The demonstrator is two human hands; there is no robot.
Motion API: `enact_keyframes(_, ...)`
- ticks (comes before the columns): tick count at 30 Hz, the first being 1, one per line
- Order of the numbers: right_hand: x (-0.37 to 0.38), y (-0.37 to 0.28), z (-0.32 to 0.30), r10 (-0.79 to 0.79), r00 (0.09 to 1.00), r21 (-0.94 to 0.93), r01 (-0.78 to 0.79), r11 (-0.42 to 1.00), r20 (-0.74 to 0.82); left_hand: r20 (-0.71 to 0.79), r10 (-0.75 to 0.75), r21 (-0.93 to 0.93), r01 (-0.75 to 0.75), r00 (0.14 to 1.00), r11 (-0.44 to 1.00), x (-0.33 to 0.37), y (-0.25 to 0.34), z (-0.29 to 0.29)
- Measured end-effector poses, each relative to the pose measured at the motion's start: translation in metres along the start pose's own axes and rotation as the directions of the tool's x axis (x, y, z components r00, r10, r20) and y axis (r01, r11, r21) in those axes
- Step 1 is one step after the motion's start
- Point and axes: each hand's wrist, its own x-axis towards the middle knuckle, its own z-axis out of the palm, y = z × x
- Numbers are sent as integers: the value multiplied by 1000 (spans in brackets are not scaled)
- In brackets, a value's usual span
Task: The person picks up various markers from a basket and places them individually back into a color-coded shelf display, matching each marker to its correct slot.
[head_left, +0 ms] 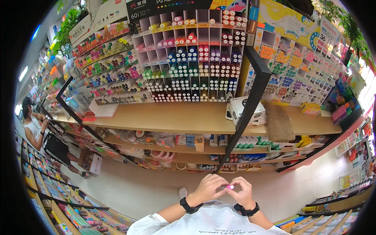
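Close in front of my white shirt, a slim marker pen (pixel 230 187) with a pink-purple section and a whitish round end lies between my hands. The fingers of my left hand (pixel 210 188) are closed around its darker part, most of which they hide. My right hand (pixel 242 192) pinches the pink end between thumb and fingers. The two hands nearly touch, and each wrist wears a black band. Beyond them stands a grid rack of markers (pixel 203 69), sorted by colour, with some compartments in the upper rows unfilled.
The rack rests on a wooden shelf (pixel 172 117) with black upright posts (pixel 250 98). A white box (pixel 246 109) and a brown furry mat (pixel 279 123) lie on it. Lower shelves hold packaged goods. Another person (pixel 37 133) stands far left; pen displays (pixel 84 219) flank me.
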Motion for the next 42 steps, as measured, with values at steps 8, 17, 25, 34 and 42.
enact_keyframes(8,16,-12,38,-32,999,56,31,998,4,-38,-44,46,46,998,998,-12,-11,-35)
enact_keyframes(17,24,-29,70,-15,999,30,16,999,-42,-13,-1,-4,0,1000,1000,-14,-33,-66)
enact_keyframes(25,25,-30,83,34,998,36,-32,999,-58,15,64,-77,-62,998,995,-14,-48,-73)
enact_keyframes(34,30,-28,98,31,998,30,-30,999,-62,15,44,-97,-42,999,994,-20,-57,-84)
enact_keyframes(42,31,-30,107,47,998,-11,-47,999,33,-53,36,-77,-40,998,996,-26,-64,-92)
